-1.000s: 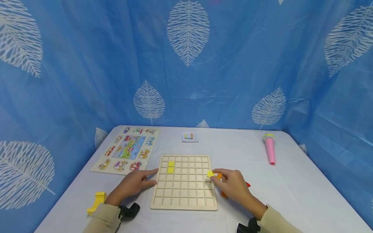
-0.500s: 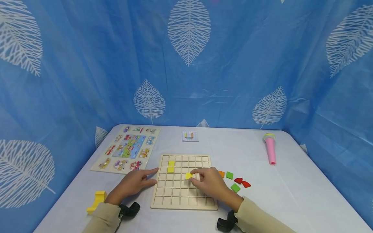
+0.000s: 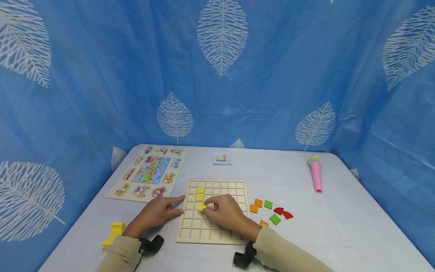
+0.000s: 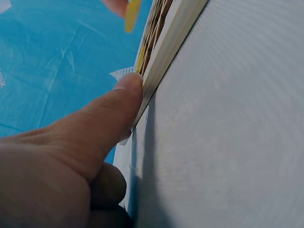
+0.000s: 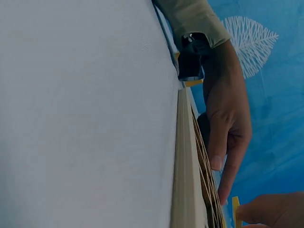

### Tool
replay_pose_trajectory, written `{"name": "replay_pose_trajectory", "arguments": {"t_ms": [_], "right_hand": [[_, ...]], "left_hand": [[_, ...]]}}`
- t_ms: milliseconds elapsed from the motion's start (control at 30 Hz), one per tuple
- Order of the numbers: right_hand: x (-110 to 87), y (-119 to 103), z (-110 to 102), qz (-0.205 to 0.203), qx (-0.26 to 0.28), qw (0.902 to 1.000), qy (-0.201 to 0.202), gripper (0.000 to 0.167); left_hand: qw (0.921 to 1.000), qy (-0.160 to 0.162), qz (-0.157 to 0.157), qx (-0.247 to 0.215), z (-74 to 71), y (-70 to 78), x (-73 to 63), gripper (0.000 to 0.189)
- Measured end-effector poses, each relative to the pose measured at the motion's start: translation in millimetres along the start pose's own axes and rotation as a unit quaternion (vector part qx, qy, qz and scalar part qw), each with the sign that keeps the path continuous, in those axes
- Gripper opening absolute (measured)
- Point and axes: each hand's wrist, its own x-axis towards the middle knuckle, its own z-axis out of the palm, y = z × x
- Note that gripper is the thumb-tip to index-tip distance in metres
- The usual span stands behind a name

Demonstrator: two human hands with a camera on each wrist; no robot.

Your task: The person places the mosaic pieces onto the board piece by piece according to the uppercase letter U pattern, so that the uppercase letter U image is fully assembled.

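A blue curtain [image 3: 142, 64] printed with white leaves surrounds the desk [image 3: 340, 230], which is covered in white. At its far left lies a puzzle [image 3: 151, 172] with vehicle pieces. Nearer the middle lies the board [image 3: 221, 190], a wooden grid, flat on the cloth. Two beige sleeves [image 3: 293, 247] come in from the near side. The left hand [image 3: 156, 212] rests at the board's left edge, thumb and forefinger straight and spread, tips touching it; the other fingers are curled under. The right hand [image 3: 225, 213] reaches over the board, thumb and forefinger pinching a yellow tile.

A pink microphone [image 3: 316, 175] lies well apart at the right. A yellow block [image 3: 114, 235] with a curved hollow is just beside the left sleeve. Each wrist bears a black camera [image 3: 151, 244]. A small card [image 3: 222, 158] with a coloured pattern lies beyond the board.

Right of the board are three orange tiles [image 3: 258, 203], two green tiles [image 3: 268, 204] and two red wedges [image 3: 287, 215]. Two set tiles [image 3: 199, 197], yellow, fill neighbouring cells near the board's far left; the pinched yellow tile [image 3: 202, 207] is held above the board, nearer the person than that pair.
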Motion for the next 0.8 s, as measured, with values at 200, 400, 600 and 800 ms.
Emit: {"name": "replay_pose_trajectory", "arguments": {"t_ms": [200, 400, 600, 800], "right_hand": [[8.8, 1, 11, -0.006, -0.001, 1.0, -0.005, 0.018], [10.9, 1, 13, -0.009, -0.016, 0.9998, 0.006, 0.018], [10.5, 1, 16, -0.001, -0.032, 0.9994, 0.011, 0.018], [10.5, -1, 16, -0.01, -0.039, 0.9989, 0.024, 0.019]], "left_hand": [[0.9999, -0.004, 0.01, 0.0, -0.2, -2.8, 0.9, 0.058], [0.9998, -0.003, 0.02, 0.0, 0.0, -4.0, 1.3, 0.058], [0.9999, -0.002, 0.013, 0.003, 1.0, -3.3, 1.3, 0.057], [0.9999, 0.002, 0.01, 0.004, 1.3, -3.0, 1.5, 0.057]]}}
